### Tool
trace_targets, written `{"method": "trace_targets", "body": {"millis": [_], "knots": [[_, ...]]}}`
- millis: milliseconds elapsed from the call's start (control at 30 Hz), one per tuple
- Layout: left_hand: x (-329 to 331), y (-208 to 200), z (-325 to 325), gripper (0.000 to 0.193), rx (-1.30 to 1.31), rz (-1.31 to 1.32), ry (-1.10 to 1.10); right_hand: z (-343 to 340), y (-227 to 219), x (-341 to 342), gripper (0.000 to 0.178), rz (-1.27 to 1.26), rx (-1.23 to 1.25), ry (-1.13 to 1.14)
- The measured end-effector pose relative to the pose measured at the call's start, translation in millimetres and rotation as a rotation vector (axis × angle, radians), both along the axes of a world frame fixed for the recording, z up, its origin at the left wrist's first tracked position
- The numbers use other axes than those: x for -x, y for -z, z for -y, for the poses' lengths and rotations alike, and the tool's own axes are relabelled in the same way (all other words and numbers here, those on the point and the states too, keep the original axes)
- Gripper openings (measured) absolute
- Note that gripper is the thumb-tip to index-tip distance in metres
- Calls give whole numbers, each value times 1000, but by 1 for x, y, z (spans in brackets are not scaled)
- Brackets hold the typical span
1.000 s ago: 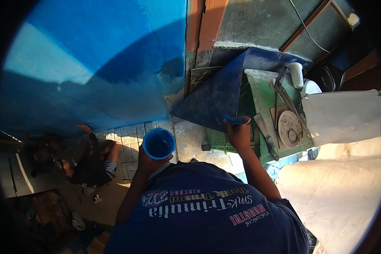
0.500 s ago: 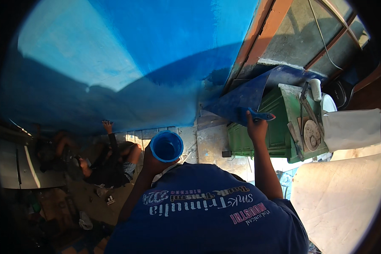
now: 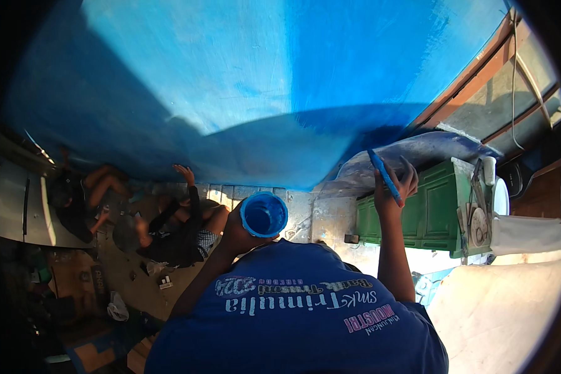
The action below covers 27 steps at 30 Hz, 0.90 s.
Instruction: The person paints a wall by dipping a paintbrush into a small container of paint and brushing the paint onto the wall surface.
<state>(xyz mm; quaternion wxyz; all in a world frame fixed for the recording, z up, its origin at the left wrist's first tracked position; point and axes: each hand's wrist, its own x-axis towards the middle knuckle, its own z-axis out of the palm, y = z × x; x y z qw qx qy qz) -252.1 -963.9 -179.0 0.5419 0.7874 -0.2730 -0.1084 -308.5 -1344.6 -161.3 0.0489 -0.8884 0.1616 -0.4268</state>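
My left hand (image 3: 235, 235) is wrapped round a blue plastic cup (image 3: 244, 215) in front of my chest; blue paint coats its inside. To the right, my raised right hand (image 3: 397, 186) holds a blue-stained paintbrush (image 3: 382, 168) against the thumb side. Its fingers are partly stretched out, and the brush slants with its upper end toward the wall. Ahead stands a wall (image 3: 355, 56) in light and deeper blue, with a darker blue patch (image 3: 380, 134) low on its right. Whether the brush touches anything beyond my hand, I cannot tell.
Dark blue sheeting (image 3: 417, 149) lies along the wall's foot, beside a green cabinet (image 3: 411, 215) carrying tools. Framed panes (image 3: 511, 93) rise at right. Two people (image 3: 184, 230) (image 3: 84, 193) sit low by the wall at left, near scattered items. A pale sheet (image 3: 498, 311) spreads at lower right.
The view has swung left, so the wall and cabinet sit farther right. My right hand has turned, its fingers loosened, and the brush has gone from nearly level to steeply slanted. The cup stays held.
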Motion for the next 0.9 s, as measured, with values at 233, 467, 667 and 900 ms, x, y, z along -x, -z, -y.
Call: {"method": "trace_targets", "body": {"millis": [233,467,667,900], "knots": [[-19,-13,28,82,-29,11,40,-36,-28,-20,28,-142,-304,-476],[-19,-5,86,83,54,58,-119,-60,-49,-36,19,38,-790,-942],[-16,10,146,84,75,180,-277,-10,-34,-61,19,-67,-758,-1095],[-11,22,201,84,1,279,-473,24,-42,-70,21,-98,-372,-1085]]}}
